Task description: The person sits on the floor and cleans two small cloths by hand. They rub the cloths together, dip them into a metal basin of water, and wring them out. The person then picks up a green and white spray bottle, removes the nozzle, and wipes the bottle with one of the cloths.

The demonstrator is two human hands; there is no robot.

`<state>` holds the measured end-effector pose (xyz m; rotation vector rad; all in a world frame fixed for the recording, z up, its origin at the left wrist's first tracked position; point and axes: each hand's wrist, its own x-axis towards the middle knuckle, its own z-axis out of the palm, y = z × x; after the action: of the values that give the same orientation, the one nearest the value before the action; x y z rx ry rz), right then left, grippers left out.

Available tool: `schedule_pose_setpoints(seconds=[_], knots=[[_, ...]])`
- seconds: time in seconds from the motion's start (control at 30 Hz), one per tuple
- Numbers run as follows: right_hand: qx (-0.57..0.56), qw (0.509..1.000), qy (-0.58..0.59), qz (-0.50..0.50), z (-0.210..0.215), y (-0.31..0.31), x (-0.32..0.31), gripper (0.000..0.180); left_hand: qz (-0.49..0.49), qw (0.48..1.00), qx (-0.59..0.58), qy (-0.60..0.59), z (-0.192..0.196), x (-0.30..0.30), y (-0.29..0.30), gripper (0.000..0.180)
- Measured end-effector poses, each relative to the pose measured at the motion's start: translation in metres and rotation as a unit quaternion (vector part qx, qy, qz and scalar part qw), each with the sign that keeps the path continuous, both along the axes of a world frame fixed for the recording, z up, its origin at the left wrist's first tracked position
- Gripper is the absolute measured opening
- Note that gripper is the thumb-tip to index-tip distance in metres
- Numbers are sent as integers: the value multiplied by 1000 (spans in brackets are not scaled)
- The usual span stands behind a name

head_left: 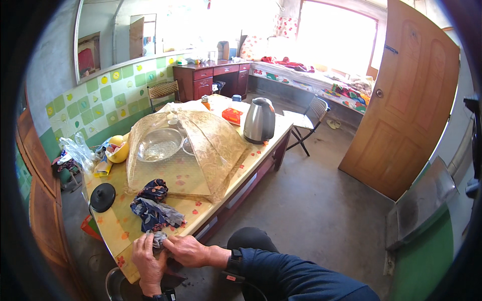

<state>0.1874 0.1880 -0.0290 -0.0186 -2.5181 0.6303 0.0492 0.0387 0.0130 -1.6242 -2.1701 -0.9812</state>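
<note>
The left hand (147,259) and right hand (190,251) are pinching a grey cloth (158,238), each grip narrow, at the bench's (108,227) near edge. A dark cloth (151,209) is lying just beyond; a mesh cover (201,173) is enclosing a bowl (160,146).

We see a matt, wrinkled cloth rag (158,240), a smooth metal kettle (258,123), a sheer fabric food cover (203,145), a glossy wooden desk (203,86), a smooth wooden door (404,95).
</note>
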Motion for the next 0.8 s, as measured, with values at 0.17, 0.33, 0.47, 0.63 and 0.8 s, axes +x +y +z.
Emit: schedule_pose_setpoints(seconds=[0.17, 0.33, 0.47, 0.63, 0.8], knots=[[5, 1000, 7, -1, 6, -1, 5, 37, 5, 1000, 2, 23, -1, 3, 5, 54], [15, 999, 46, -4, 8, 1, 5, 36, 10, 999, 20, 39, -7, 2, 9, 46], [38, 999, -9, -3, 15, 4, 5, 42, 8, 999, 13, 50, -9, -3, 8, 46], [3, 999, 4, 33, 31, 3, 8, 41, 7, 999, 22, 31, -4, -6, 0, 39], [-8, 999, 28, 27, 40, -2, 11, 33, 4, 1000, -3, 0, 1, -7, -15, 44]])
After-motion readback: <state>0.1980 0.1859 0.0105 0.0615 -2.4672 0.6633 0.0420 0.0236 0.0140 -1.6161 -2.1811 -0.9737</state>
